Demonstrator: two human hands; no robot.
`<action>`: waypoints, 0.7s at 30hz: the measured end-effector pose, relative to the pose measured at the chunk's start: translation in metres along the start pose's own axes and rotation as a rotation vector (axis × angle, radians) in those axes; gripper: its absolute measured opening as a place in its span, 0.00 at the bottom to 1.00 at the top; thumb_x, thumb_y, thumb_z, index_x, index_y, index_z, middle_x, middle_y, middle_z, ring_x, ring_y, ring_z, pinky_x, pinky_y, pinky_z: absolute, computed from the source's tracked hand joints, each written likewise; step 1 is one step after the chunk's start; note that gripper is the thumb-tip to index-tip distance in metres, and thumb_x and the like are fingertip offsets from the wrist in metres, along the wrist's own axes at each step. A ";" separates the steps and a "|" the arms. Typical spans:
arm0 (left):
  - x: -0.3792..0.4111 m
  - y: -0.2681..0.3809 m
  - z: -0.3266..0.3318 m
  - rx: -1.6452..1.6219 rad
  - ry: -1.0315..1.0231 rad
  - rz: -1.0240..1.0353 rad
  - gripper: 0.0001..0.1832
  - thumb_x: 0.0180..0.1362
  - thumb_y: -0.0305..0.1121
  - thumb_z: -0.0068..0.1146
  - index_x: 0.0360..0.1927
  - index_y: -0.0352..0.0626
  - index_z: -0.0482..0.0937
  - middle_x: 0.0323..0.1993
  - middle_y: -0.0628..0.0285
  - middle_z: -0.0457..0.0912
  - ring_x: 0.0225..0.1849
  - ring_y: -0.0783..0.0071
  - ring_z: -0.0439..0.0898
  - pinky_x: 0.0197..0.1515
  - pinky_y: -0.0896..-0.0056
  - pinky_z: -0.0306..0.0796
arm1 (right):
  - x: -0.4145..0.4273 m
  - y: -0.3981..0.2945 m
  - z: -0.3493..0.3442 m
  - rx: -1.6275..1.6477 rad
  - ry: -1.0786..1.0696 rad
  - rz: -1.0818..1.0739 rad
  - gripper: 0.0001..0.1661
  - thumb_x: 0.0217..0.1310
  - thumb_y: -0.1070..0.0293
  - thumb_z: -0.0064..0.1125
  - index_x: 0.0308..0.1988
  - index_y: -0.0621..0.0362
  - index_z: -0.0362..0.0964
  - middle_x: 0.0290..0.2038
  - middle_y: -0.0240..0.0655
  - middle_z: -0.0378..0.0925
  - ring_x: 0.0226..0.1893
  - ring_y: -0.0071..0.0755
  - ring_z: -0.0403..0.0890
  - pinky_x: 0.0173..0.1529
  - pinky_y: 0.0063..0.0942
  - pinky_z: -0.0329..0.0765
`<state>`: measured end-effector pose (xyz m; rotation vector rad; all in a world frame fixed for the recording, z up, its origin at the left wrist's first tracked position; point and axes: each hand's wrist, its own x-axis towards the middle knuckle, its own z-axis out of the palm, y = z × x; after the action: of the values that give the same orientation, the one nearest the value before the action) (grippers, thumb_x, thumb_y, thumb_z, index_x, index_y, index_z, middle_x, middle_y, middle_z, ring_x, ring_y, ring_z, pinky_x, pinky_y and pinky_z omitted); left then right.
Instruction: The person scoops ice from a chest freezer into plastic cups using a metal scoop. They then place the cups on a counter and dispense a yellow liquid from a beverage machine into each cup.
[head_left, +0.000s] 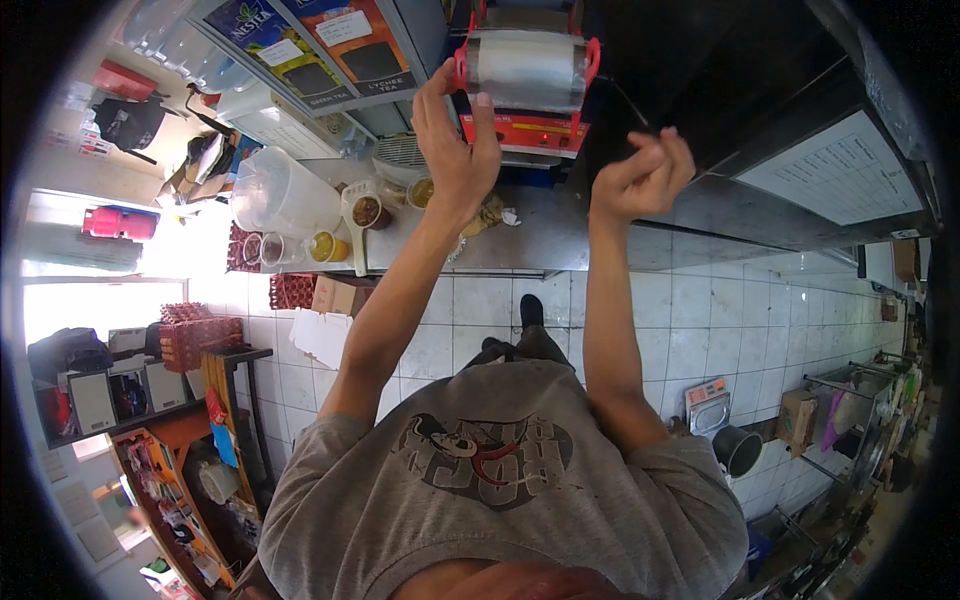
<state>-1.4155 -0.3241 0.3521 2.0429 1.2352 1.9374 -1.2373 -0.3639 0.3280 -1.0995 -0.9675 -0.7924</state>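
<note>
My left hand (456, 142) is raised at a machine with a red front panel (517, 133), which looks like a cup sealer. Its fingertips are at the red left end piece of a clear plastic film roll (531, 69), and the thumb stands apart from the fingers. To the right of the machine, my right hand (643, 176) is in the air with its fingers curled and slightly blurred. Whether it pinches anything thin cannot be seen. Left of my left forearm, cups of yellow (330, 246) and dark brown contents (369, 213) are on the metal counter (547, 244).
A large translucent plastic container (281, 193) stands on the counter's left part. A printed sheet (832, 169) lies at the right. Below are a cardboard box (334, 295), red egg trays (291, 291), a scale (707, 409) and a dark bucket (737, 451) on the tiled floor.
</note>
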 end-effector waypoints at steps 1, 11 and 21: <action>-0.001 0.001 0.001 -0.006 0.005 -0.008 0.25 0.65 0.33 0.59 0.63 0.34 0.70 0.52 0.51 0.76 0.53 0.62 0.75 0.54 0.62 0.68 | -0.014 0.001 -0.010 0.014 -0.017 -0.009 0.22 0.72 0.70 0.48 0.23 0.63 0.78 0.35 0.41 0.76 0.48 0.44 0.78 0.52 0.38 0.79; -0.067 0.012 0.005 -0.429 0.218 -0.408 0.22 0.62 0.28 0.61 0.57 0.39 0.67 0.50 0.61 0.69 0.50 0.71 0.71 0.52 0.69 0.68 | -0.038 0.014 -0.040 0.122 -0.165 0.016 0.20 0.71 0.68 0.50 0.27 0.64 0.81 0.37 0.40 0.74 0.49 0.41 0.77 0.57 0.40 0.78; -0.193 -0.081 0.079 -0.737 -0.197 -1.602 0.14 0.61 0.29 0.53 0.51 0.45 0.73 0.49 0.61 0.76 0.47 0.68 0.75 0.52 0.62 0.70 | 0.027 -0.008 -0.007 0.214 -0.228 0.042 0.14 0.69 0.62 0.54 0.38 0.63 0.78 0.45 0.46 0.75 0.51 0.49 0.74 0.55 0.44 0.70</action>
<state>-1.3642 -0.3441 0.1352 0.4034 1.1377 0.9901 -1.2330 -0.3742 0.3546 -1.0333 -1.1876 -0.5227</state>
